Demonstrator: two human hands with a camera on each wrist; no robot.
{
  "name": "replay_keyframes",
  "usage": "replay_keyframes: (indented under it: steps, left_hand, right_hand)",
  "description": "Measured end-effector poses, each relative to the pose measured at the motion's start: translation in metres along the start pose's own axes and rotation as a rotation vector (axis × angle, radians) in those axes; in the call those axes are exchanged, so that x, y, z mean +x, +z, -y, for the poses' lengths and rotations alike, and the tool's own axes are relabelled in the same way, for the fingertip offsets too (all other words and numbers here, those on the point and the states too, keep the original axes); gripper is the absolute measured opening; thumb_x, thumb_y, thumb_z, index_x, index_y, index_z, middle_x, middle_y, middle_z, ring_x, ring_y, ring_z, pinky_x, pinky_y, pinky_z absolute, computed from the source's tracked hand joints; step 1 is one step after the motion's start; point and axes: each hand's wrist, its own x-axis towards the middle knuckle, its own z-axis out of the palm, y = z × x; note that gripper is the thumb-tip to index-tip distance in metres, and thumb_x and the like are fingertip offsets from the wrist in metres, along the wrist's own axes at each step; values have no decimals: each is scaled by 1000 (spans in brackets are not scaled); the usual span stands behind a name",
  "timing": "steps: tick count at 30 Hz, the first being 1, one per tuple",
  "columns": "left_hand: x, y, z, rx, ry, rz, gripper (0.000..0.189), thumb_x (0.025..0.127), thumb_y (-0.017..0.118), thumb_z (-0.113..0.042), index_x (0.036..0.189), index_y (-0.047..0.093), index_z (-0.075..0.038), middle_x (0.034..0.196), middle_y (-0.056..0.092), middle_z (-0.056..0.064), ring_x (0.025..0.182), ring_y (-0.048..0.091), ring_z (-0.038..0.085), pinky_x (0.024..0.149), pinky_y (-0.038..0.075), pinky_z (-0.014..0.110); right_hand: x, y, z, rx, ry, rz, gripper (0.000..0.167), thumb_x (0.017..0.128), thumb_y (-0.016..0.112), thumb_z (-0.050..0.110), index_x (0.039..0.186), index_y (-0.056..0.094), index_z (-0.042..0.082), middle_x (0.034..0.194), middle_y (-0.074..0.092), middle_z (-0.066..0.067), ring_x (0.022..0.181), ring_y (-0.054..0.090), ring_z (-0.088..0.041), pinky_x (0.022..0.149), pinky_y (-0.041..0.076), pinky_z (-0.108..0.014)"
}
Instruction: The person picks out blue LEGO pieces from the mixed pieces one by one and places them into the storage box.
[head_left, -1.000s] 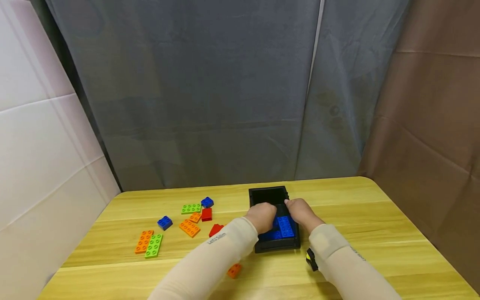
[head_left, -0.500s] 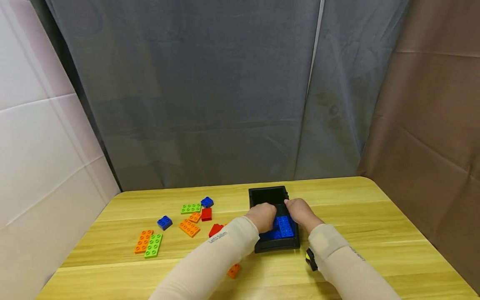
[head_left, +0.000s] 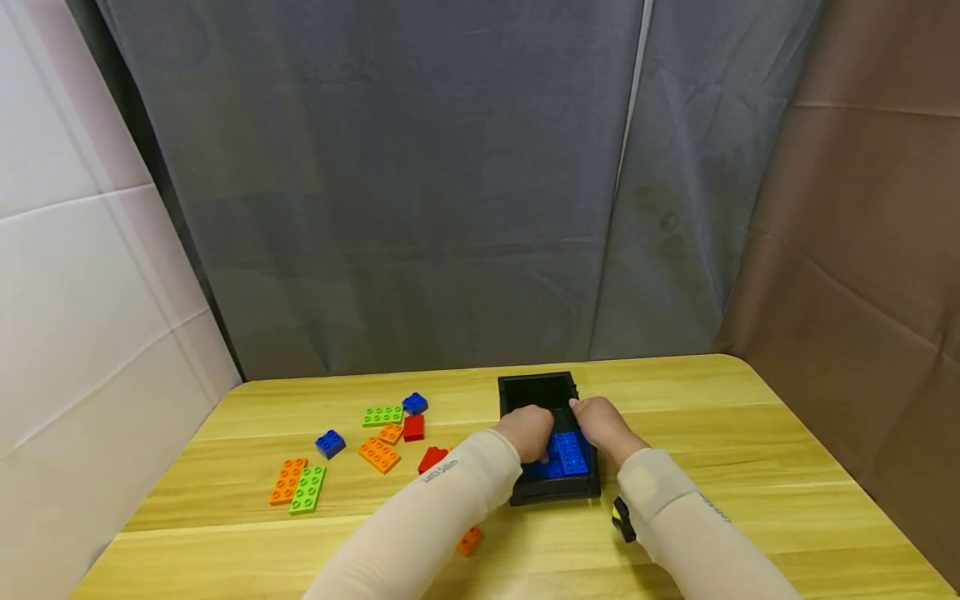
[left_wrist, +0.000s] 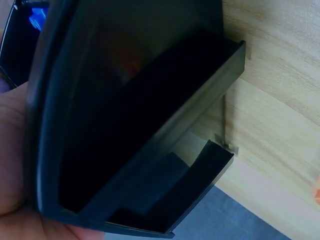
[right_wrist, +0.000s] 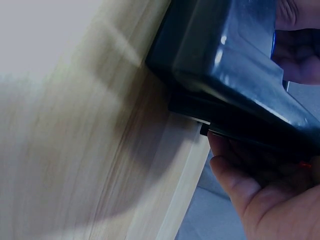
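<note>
Grey curtain (head_left: pixel 405 183) behind a wooden table (head_left: pixel 697 533). The black box (head_left: pixel 557 490) stands right of centre, its near part holding blue bricks (head_left: pixel 572 454). The left hand (head_left: pixel 527 432) holds the left wall and the right hand (head_left: pixel 606 427) grips the right wall, presumably so opposing grips steady the box; some fingers are hidden. Loose bricks (head_left: pixel 378 455) lie spread leftward, probably leaving the box free to handle.

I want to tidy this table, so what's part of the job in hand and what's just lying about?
Likely in the job:
black box, held by left hand and right hand
blue bricks inside it

Probably just lying about:
green bricks
orange bricks
red bricks
two loose blue bricks
</note>
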Motion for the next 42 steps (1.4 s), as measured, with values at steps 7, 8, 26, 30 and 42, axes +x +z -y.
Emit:
replay_keyframes:
  steps: [7, 8, 26, 30, 42]
  left_hand:
    - [2, 2, 1, -1, 0, 13, 31, 77, 81, -23, 104, 71, -11, 97, 71, 3, 78, 63, 14, 86, 55, 30]
    - [3, 3, 1, -2, 1, 14, 31, 77, 81, -23, 104, 71, -11, 97, 71, 3, 79, 64, 14, 86, 55, 31]
    - [1, 2, -1, 35, 13, 36, 32, 77, 80, -26, 104, 72, -10, 96, 72, 3, 82, 65, 15, 86, 54, 30]
    - [0, 3, -2, 43, 2, 43, 32, 79, 79, -27, 106, 72, -10, 96, 71, 3, 80, 65, 14, 86, 54, 29]
    - [1, 4, -4, 57, 2, 51, 17, 88, 71, -20, 100, 72, -9, 91, 71, 3, 70, 59, 13, 83, 56, 29]
  right_hand:
    - [0, 0, 1, 7, 13, 1, 42, 105, 34, 20, 100, 62, -11, 121, 57, -27, 117, 53, -40, 100, 43, -52]
    - [0, 0, 0, 4, 11, 2, 42, 105, 34, 20, 99, 61, -11, 119, 58, -27, 116, 54, -39, 99, 43, -52]
    - [-1, 1, -1, 31, -8, 4, 42, 105, 35, 21, 65, 41, 8, 70, 35, -4, 85, 53, -26, 78, 42, -39]
    - [-1, 1, -1, 22, -5, 2, 42, 105, 35, 21, 69, 46, 3, 71, 39, -7, 88, 54, -28, 81, 44, -42]
    - [-1, 0, -2, -5, -20, -1, 41, 105, 34, 19, 98, 61, -13, 109, 60, -27, 111, 56, -40, 98, 44, -52]
